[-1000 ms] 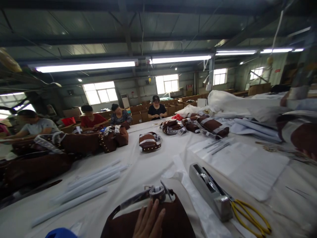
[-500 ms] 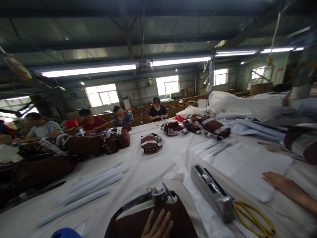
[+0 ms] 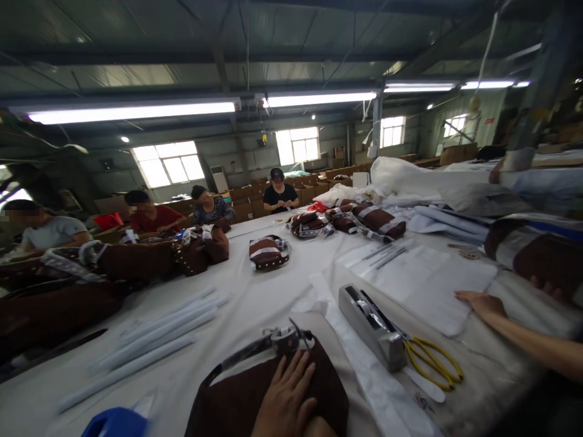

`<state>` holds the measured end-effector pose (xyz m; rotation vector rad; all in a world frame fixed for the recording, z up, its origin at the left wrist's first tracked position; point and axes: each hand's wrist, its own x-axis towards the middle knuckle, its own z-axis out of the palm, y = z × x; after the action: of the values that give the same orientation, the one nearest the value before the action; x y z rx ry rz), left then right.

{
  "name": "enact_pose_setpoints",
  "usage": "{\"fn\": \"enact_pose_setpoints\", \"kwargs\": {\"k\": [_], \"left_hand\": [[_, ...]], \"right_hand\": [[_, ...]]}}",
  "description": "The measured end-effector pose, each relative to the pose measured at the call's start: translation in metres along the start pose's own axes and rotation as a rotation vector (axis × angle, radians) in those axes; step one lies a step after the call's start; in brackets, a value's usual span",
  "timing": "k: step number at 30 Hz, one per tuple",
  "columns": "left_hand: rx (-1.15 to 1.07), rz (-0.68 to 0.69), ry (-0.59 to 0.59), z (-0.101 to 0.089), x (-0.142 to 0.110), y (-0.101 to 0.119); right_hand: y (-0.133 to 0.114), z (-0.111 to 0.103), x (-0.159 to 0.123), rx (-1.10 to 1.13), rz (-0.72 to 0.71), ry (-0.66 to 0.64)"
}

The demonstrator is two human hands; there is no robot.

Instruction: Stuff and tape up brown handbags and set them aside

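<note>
A dark brown handbag with a buckled strap lies at the near edge of the table. My left hand rests flat on its upper side, fingers stretched and a little apart. Beside its wrist, a sliver of skin at the bottom edge appears to be my right hand; its fingers are hidden. A grey tape dispenser stands to the right of the bag, with yellow-handled scissors against it. Part of a blue plastic object shows at the lower left.
A co-worker's hand rests at the white sheets on the right; another hand touches a brown bag there. White rolls lie left. More brown bags stand farther back. Several people sit across the table.
The view has shifted a little to the right. My left hand has slid farther up over the handbag, showing more of it. The co-worker's arm at the right reaches farther in.
</note>
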<state>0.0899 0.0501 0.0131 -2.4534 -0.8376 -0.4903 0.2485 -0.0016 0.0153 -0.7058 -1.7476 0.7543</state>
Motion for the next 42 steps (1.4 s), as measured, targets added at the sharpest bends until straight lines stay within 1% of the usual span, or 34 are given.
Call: {"fn": "enact_pose_setpoints", "kwargs": {"k": [3,5,7,8,9,10,11,13,15,16,17,18,19,21,23,26,27,29,31,34,36,37,39,41,42], "left_hand": [[-0.003,-0.125,-0.121,-0.038,-0.023,0.006],[0.000,-0.199,-0.183,-0.059,-0.047,0.012],[0.022,-0.269,-0.228,-0.076,-0.071,0.020],[0.041,-0.303,-0.240,-0.081,-0.081,0.025],[0.059,-0.335,-0.247,-0.085,-0.090,0.030],[0.071,-0.362,-0.251,-0.087,-0.096,0.034],[0.074,-0.384,-0.252,-0.088,-0.100,0.038],[0.056,-0.418,-0.247,-0.086,-0.105,0.042],[0.021,-0.433,-0.242,-0.083,-0.105,0.043],[0.004,-0.435,-0.239,-0.082,-0.105,0.042],[-0.011,-0.436,-0.239,-0.082,-0.105,0.042],[-0.023,-0.435,-0.239,-0.082,-0.105,0.041],[-0.030,-0.434,-0.238,-0.082,-0.105,0.041],[-0.039,-0.432,-0.234,-0.082,-0.105,0.041],[-0.052,-0.434,-0.234,-0.083,-0.105,0.040],[-0.090,-0.466,-0.235,-0.086,-0.104,0.035],[-0.103,-0.482,-0.235,-0.088,-0.104,0.033],[-0.125,-0.510,-0.232,-0.092,-0.104,0.027],[-0.140,-0.527,-0.232,-0.095,-0.104,0.024],[-0.153,-0.560,-0.226,-0.099,-0.103,0.024],[-0.167,-0.600,-0.206,-0.100,-0.099,0.026],[-0.184,-0.624,-0.187,-0.100,-0.096,0.027],[-0.241,-0.685,-0.122,-0.099,-0.087,0.028],[-0.334,-0.758,-0.008,-0.099,-0.076,0.030],[-0.401,-0.797,0.065,-0.098,-0.071,0.031]], "right_hand": [[-0.003,0.013,-0.015,-0.028,0.011,-0.108],[-0.008,0.015,-0.026,-0.134,-0.025,-0.190],[-0.016,0.012,-0.040,-0.312,-0.050,-0.247],[-0.021,0.008,-0.047,-0.379,-0.028,-0.266],[-0.026,0.005,-0.055,-0.400,0.036,-0.276],[-0.030,0.001,-0.063,-0.361,0.142,-0.280],[-0.034,-0.002,-0.070,-0.278,0.285,-0.285],[-0.041,-0.006,-0.082,-0.033,0.656,-0.278],[-0.046,-0.009,-0.088,0.265,1.052,-0.187],[-0.048,-0.010,-0.088,0.425,1.211,-0.114],[-0.050,-0.010,-0.086,0.579,1.318,-0.029],[-0.052,-0.010,-0.084,0.717,1.375,0.055],[-0.054,-0.009,-0.081,0.831,1.394,0.126],[-0.058,-0.005,-0.075,0.974,1.381,0.216],[-0.061,0.004,-0.068,1.021,1.334,0.295],[-0.065,0.024,-0.057,1.046,1.185,0.402],[-0.066,0.030,-0.052,1.058,1.124,0.418],[-0.068,0.042,-0.041,1.061,1.027,0.397],[-0.070,0.049,-0.029,0.964,0.964,0.318],[-0.072,0.055,-0.012,0.714,0.880,0.171],[-0.073,0.059,-0.001,0.612,0.794,0.122],[-0.075,0.062,0.006,0.572,0.757,0.137],[-0.079,0.068,0.019,0.469,0.713,0.229],[-0.084,0.073,0.033,0.354,0.672,0.333],[-0.088,0.073,0.040,0.293,0.642,0.357]]}}
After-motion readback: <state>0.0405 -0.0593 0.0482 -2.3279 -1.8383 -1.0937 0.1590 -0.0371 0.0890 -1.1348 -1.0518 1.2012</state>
